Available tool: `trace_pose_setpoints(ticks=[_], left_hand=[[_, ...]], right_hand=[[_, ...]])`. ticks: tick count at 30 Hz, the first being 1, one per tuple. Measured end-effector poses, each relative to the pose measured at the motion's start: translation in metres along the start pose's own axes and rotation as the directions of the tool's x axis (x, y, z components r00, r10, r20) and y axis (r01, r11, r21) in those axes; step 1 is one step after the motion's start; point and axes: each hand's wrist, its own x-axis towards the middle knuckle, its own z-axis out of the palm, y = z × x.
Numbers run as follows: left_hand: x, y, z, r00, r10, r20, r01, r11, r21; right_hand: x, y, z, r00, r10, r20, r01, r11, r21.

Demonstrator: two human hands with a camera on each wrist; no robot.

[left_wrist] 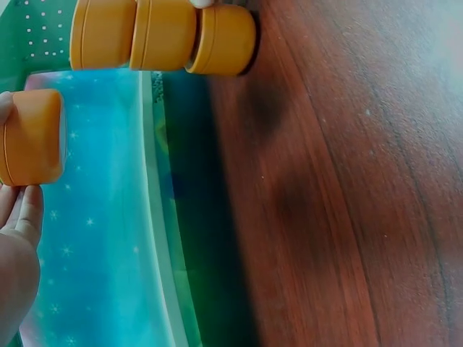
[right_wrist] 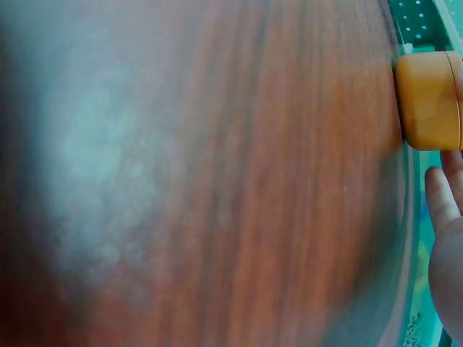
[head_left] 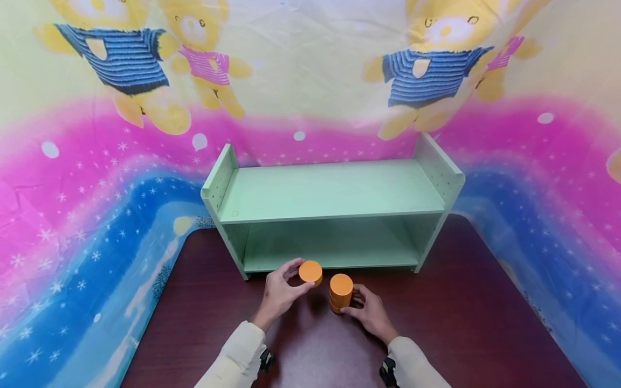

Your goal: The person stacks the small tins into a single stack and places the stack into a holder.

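My left hand (head_left: 280, 292) grips one small round orange jar (head_left: 310, 272) by its sides, thumb on the near side, above the table. To its right stands an upright stack of three similar orange jars (head_left: 342, 288). My right hand (head_left: 372, 312) holds this stack low down, with the thumb at the bottom jar. The left wrist view shows the raised jar (left_wrist: 35, 137) apart from the stacked jars (left_wrist: 163, 35). Only the lowest jar (right_wrist: 428, 101) and some fingers appear at the edge of the right wrist view.
Behind the hands stands a pale green two-tier shelf (head_left: 330, 191) with raised side panels. The dark red-brown wooden table (head_left: 466, 323) carries it. A curtain (head_left: 301, 64) printed with bears surrounds the table at the back and sides.
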Motion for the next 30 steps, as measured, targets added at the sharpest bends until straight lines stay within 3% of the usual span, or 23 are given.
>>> trace_pose_setpoints(ticks=[5, 13, 30], left_hand=[[0.001, 0.003, 0.004, 1.0, -0.008, 0.013, 0.009, 1.0, -0.016], [0.003, 0.007, 0.007, 0.999, 0.0, 0.045, -0.002, 0.999, 0.043], [0.006, 0.009, 0.017, 0.994, 0.004, 0.11, -0.011, 0.998, 0.063]], right_hand=[[0.001, 0.0, 0.0, 1.0, 0.003, -0.005, -0.003, 1.0, -0.013], [0.003, 0.002, 0.001, 1.0, 0.014, -0.008, -0.014, 1.0, -0.024], [0.003, 0.002, 0.0, 1.0, 0.004, 0.0, -0.004, 1.0, -0.027]])
